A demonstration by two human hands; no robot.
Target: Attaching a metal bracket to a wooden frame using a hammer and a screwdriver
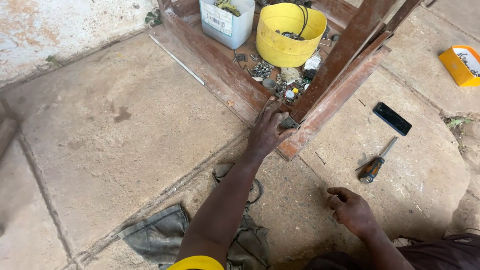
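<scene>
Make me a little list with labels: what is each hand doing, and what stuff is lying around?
left hand: reaches into the corner of the wooden tray, fingers on a small dark metal part
right hand: empty, fingers curled, resting on the stone floor
in the tray: yellow tub, white tub, heap of small metal bits
on the floor: screwdriver, black phone, grey cloth, orange box

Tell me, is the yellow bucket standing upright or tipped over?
Upright. The yellow bucket stands inside the wooden tray with its round mouth facing up, and a black cable and small metal parts lie inside it.
</scene>
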